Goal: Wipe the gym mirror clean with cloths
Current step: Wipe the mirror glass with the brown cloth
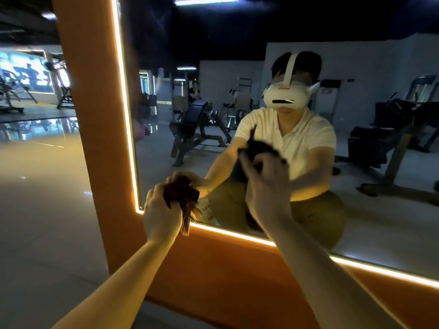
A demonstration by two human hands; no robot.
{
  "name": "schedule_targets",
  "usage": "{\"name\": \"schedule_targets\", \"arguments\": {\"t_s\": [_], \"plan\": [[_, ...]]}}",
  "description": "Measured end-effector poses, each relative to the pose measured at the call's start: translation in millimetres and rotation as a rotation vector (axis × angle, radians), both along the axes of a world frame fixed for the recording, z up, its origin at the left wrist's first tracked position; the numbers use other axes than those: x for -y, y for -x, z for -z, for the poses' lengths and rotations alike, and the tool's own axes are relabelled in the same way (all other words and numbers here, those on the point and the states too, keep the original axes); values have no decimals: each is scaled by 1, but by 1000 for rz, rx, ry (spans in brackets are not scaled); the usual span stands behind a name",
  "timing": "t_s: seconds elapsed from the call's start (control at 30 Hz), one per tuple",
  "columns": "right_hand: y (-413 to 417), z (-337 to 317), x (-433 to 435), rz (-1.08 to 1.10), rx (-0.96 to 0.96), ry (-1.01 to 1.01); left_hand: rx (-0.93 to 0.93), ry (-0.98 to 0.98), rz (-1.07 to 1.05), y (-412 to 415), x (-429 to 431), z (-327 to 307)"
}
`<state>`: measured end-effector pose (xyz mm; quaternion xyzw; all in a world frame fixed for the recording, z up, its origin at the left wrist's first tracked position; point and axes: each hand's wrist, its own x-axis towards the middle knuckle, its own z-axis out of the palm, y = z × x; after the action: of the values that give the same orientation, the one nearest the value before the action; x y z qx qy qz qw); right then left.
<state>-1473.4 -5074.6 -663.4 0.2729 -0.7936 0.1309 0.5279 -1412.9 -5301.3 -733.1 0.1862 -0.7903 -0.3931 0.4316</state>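
Low by the mirror's [213, 39] lit corner, the left hand [161, 212] grips a bunched brown cloth [181, 193] at the glass, beside the orange frame [95, 115]. Higher and to its right, the right hand [266, 186] curls round a dark cloth [259, 148].

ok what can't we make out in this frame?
Head view only:
- Right hand and dark cloth: motion-blurred; contact with mirror unclear.
- Mirror top and right side: cut off by picture edges.
- Smears on glass: too dim to see.
- Left hand grips brown cloth, partly hiding pale item.
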Motion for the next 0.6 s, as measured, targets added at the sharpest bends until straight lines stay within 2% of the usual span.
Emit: {"name": "schedule_targets", "arguments": {"t_s": [0.03,0.13,0.17,0.23,0.37,0.43,0.47,0.5,0.6], "plan": [[-4,22,2,-57,39,-105,16,-43,19,-3,0,-3],[-9,91,4,-162,43,-606,125,-159,88,-13,2,-22],[-6,99,3,-167,27,-652,173,-206,98,-16,3,-30],[-4,84,4,-195,5,-564,247,-306,114,-18,7,-44],[-1,14,12,-69,-89,-133,216,-394,98,-23,16,-44],[4,-2,25,-8,5,37,177,-440,87,-26,21,-28],[3,2,36,-18,34,44,166,-446,86,-28,24,-21],[3,17,46,-62,41,-39,169,-432,93,-26,27,-15],[-4,92,70,-165,9,-527,173,-342,112,-23,39,-7]]}}
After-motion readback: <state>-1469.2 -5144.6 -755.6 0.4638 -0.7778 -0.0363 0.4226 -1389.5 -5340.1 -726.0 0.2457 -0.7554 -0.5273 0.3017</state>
